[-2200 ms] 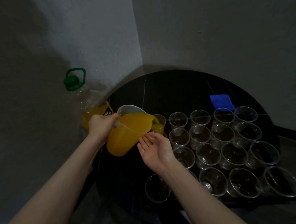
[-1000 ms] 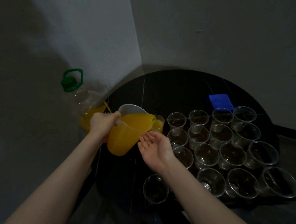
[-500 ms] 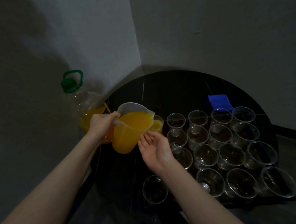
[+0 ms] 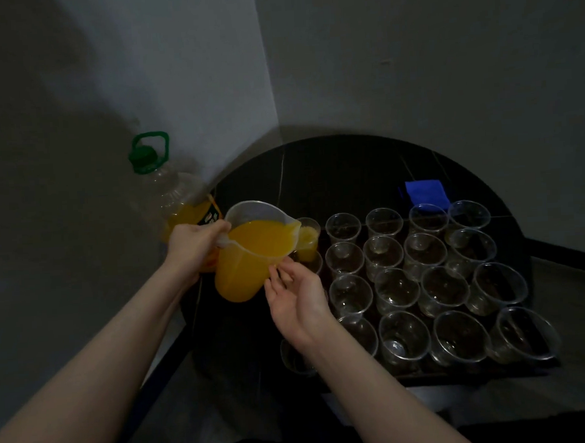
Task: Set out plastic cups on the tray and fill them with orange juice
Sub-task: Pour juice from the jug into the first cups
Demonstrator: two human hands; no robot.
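One jug (image 4: 249,257) of juice, one bottle (image 4: 171,200), one blue cloth (image 4: 425,192) and roughly twenty cups (image 4: 396,292), one cup (image 4: 308,239) filled beside the jug.

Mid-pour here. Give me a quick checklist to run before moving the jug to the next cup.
1. Left hand grip on jug handle: ok, fingers wrap it.
2. Right hand steadying the jug: ok, open fingertips touch its side.
3. First cup filled: ok, holds orange juice; exact level cannot tell.
4. Next cup empty and upright: ok.
5. Juice left in jug: ok, plenty.
6. Spills on the black table: cannot tell, too dark.
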